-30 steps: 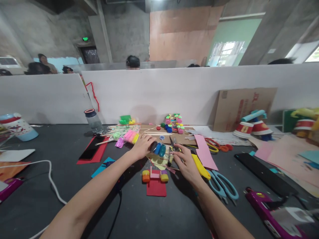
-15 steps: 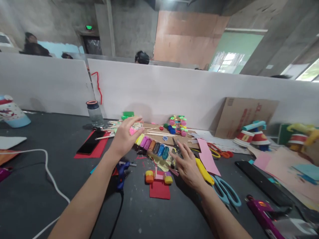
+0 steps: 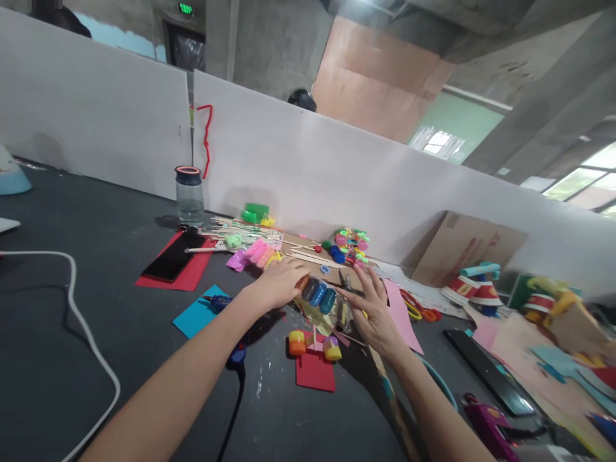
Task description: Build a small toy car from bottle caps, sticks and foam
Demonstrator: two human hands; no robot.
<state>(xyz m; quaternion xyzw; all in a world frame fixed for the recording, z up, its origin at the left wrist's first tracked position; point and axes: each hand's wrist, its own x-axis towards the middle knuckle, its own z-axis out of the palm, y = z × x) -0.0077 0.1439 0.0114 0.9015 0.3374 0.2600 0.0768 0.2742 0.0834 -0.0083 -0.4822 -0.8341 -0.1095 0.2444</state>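
Note:
A strip of clear-wrapped modelling clay packets [image 3: 318, 294] lies in the middle of the table, its blue, teal and brown pieces showing between my hands. My left hand [image 3: 279, 282] is closed over the strip's middle, fingers bent down at the brown packet and hiding part of it. Pink and yellow packets [image 3: 260, 252] show beyond that hand. My right hand [image 3: 373, 308] has its fingers spread beside the strip's teal end. Nearer me, a small model with orange, yellow and purple wheels [image 3: 315, 344] sits at a red paper piece [image 3: 315, 374].
A blue glue gun [image 3: 237, 355] lies partly under my left forearm, by blue paper [image 3: 196, 312]. Left stand a phone [image 3: 174, 256] and a water bottle [image 3: 189, 196]. Thin sticks [image 3: 240, 231] and a clay model [image 3: 351, 242] lie farther back. Orange-handled scissors [image 3: 427, 312] lie right.
My left hand has moved right along the clay strip and covers its middle, uncovering the pink end and the blue paper. My right hand stays by the teal end. The view has tilted.

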